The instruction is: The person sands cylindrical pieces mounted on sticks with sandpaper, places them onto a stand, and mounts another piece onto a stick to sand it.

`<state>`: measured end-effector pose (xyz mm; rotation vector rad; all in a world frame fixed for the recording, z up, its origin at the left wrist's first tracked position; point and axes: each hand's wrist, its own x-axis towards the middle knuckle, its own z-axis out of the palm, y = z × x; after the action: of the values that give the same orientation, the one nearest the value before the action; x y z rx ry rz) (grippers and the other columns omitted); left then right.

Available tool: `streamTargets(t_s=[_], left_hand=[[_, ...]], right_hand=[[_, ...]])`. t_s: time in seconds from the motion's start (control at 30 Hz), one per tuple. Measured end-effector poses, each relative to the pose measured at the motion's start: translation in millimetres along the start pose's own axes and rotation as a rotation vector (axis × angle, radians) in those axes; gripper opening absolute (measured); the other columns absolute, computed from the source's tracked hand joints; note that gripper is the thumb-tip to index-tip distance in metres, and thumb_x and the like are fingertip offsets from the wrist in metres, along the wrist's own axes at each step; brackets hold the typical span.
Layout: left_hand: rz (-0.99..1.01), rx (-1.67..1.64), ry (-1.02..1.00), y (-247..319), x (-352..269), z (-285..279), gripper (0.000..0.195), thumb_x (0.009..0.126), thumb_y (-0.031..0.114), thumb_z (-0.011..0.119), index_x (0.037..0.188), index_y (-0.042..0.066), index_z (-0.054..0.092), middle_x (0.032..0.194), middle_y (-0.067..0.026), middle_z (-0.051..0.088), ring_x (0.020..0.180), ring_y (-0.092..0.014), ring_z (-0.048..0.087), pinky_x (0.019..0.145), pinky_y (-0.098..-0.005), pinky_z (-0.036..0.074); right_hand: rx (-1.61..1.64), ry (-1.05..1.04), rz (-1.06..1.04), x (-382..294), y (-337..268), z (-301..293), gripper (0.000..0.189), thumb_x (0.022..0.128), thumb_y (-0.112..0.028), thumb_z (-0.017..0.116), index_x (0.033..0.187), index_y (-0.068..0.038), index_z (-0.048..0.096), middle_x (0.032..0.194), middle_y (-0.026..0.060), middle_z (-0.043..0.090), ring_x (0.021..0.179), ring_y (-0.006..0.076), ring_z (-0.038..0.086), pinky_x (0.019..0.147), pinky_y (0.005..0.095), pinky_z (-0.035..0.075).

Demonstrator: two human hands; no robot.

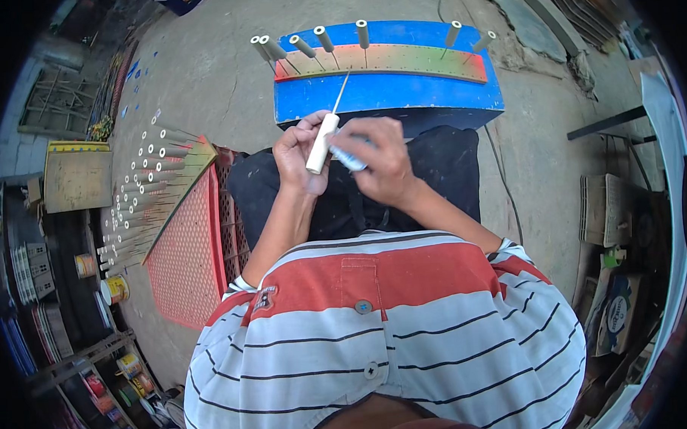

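Observation:
In front of my lap, my left hand [293, 156] holds a cream-coloured cylinder [321, 150], tilted, with a thin pointed rod [342, 92] sticking out of its far end. The cylinder's near end shows a small hole. My right hand [384, 156] pinches a folded light-blue and white piece [350, 156] beside the cylinder; whether it is cloth or paper I cannot tell, as it is blurred. Beyond my hands, several similar cylinders [363, 35] stand on thin rods in a drilled wooden strip [383, 60]. The strip rests on a blue box [328, 96].
To the left, a second board [175, 197] carries many rod-mounted cylinders [149, 176] above a red plastic crate [183, 260]. A cable [504, 180] runs along the concrete floor [202, 66] at right. Shelves with paint tubs [114, 289] line the left; cartons [616, 315] stand right.

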<state>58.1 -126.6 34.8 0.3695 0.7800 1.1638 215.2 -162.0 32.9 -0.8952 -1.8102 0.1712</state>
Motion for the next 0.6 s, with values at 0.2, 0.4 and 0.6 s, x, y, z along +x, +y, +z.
streamTargets(t_s=[0.2, 0.4, 0.6], left_hand=[[-0.072, 0.014, -0.202, 2, 17, -9, 0.044, 0.081, 0.024, 0.045, 0.112, -0.003, 0.059, 0.102, -0.0143, 0.067, 0.086, -0.024, 0.065, 0.075, -0.0323, 0.053], [-0.021, 0.007, -0.015, 2, 10, 8, 0.045, 0.086, 0.028, 0.042, 0.111, -0.005, 0.059, 0.100, -0.0155, 0.067, 0.084, -0.023, 0.064, 0.068, -0.0308, 0.053], [-0.011, 0.028, -0.139, -1, 13, -13, 0.049, 0.090, 0.031, 0.042, 0.115, -0.006, 0.060, 0.106, -0.0161, 0.067, 0.090, -0.026, 0.064, 0.073, -0.0327, 0.052]], right_hand=[[-0.206, 0.004, 0.084, 2, 24, -2, 0.046, 0.068, 0.004, 0.062, 0.110, -0.011, 0.072, 0.102, 0.0069, 0.066, 0.097, 0.0257, 0.061, 0.084, 0.0387, 0.040], [-0.103, -0.032, -0.035, 1, 15, 4, 0.049, 0.067, 0.001, 0.062, 0.113, -0.015, 0.071, 0.103, 0.0043, 0.063, 0.101, 0.0235, 0.061, 0.087, 0.0393, 0.037], [-0.087, -0.009, -0.010, 5, 18, 0, 0.048, 0.066, 0.005, 0.063, 0.111, -0.011, 0.072, 0.102, 0.0076, 0.065, 0.098, 0.0265, 0.061, 0.087, 0.0388, 0.041]])
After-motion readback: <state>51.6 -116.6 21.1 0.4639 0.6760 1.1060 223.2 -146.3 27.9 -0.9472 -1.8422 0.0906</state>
